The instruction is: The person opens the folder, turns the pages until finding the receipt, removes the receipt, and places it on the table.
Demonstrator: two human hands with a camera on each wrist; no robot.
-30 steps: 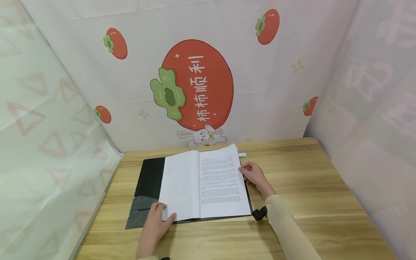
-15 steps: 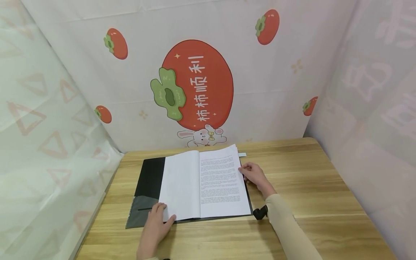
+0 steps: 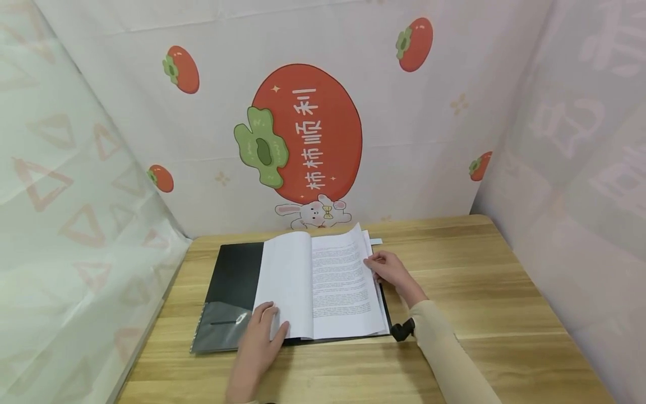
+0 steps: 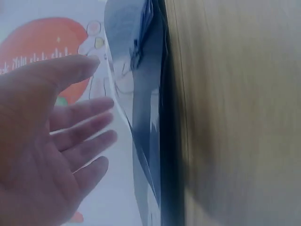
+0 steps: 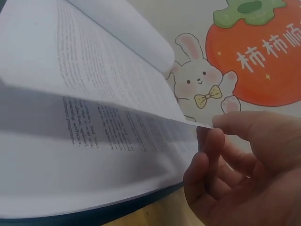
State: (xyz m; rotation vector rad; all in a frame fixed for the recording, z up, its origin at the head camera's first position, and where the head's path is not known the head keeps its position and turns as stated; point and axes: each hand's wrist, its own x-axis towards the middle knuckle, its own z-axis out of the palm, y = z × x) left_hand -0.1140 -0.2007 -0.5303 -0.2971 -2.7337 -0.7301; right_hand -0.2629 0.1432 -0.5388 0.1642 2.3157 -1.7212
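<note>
A black folder (image 3: 237, 266) lies spread on the table, holding white sheets. Its left side shows a blank turned page (image 3: 285, 280), its right side a printed sheet (image 3: 340, 280). At the right edge my right hand (image 3: 391, 270) pinches that printed sheet between thumb and forefinger, and the right wrist view shows the sheet lifted off the printed page under it. Low on the left, my left hand (image 3: 258, 342) is at the edge of the blank page. In the left wrist view its fingers (image 4: 82, 113) are loosely extended and hold nothing.
A clear pocket (image 3: 222, 325) covers the folder's lower left corner. A pale tab (image 3: 375, 241) sticks out at the upper right. The wooden table (image 3: 474, 303) meets a printed cloth backdrop (image 3: 414, 140) behind, with cloth walls on both sides.
My right hand has shifted slightly left with the sheet edge, baring sheets beneath. The left hand has moved right and up, and the blank page's left edge has drawn inward.
</note>
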